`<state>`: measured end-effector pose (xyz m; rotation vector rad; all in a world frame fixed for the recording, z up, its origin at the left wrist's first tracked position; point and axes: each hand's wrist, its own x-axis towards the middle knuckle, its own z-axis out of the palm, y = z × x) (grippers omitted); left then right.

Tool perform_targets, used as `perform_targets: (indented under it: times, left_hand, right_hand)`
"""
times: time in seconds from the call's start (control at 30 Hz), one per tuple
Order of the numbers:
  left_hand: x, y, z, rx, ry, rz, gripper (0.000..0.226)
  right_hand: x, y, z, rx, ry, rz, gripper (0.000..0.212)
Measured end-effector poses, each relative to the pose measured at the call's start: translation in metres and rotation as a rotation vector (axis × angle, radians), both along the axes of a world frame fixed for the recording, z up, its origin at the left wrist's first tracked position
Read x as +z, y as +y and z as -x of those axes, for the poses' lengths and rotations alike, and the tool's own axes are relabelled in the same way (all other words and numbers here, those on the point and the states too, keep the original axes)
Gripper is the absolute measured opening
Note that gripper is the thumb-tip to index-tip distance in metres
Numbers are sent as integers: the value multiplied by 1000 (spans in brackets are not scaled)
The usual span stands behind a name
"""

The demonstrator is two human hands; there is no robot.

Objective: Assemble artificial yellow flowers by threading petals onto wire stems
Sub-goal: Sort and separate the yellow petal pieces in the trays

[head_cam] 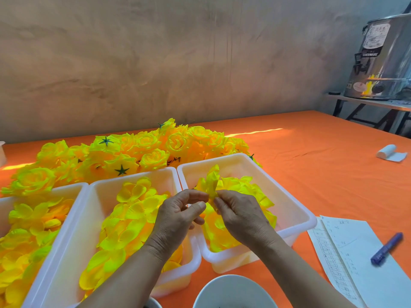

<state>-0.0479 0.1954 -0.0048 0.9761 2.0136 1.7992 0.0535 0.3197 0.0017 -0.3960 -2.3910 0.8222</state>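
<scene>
I hold a folded yellow petal cluster (pixel 211 182) upright just above the right-hand tub (pixel 295 210), over its near-left part. My right hand (pixel 241 215) pinches the cluster's base between thumb and forefinger. My left hand (pixel 178 211) meets it from the other side, fingers curled in and tips closed on the same base (the thumb sits a little lower).

Inside that tub lie more loose yellow petals (pixel 255 192). Touching the tub's left wall is a middle tub (pixel 171 174) heaped with petals, and left of that again a third tub (pixel 76 196), also full. Behind the right-hand tub, spreading away to its left, finished yellow flowers (pixel 142 147) lie piled on the orange cloth (pixel 311 165), some turned over to show green star backs.

Just in front of the tub sits a white bowl (pixel 233 290). To the tub's right lie paper sheets (pixel 347 252) with a blue marker (pixel 387 248) on them. Farther right and behind it, a small white roll (pixel 389 153) rests well apart.
</scene>
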Motion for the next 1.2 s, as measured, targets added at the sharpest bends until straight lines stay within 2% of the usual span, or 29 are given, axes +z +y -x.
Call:
perform_targets:
  times: [0.17, 0.43, 0.63, 0.7, 0.97, 1.2]
  left_hand:
    - [0, 1, -1, 10, 21, 16, 21]
    - [-1, 0, -1, -15, 48, 9, 21]
    - [-3, -2, 1, -31, 74, 40, 27]
    - [-1, -2, 0, -33, 62, 29, 22]
    - [-1, 0, 0, -31, 58, 2, 30]
    - [-5, 4, 3, 43, 47, -6, 18]
  right_hand:
    - [-1, 1, 0, -23, 42, 109, 12]
    - [1, 1, 0, -93, 85, 200, 34]
    - [0, 3, 1, -85, 58, 222, 38]
    - [1, 3, 1, -83, 59, 232, 38]
    - [0, 4, 1, 58, 10, 192, 26]
    - [5, 2, 0, 128, -40, 245, 28]
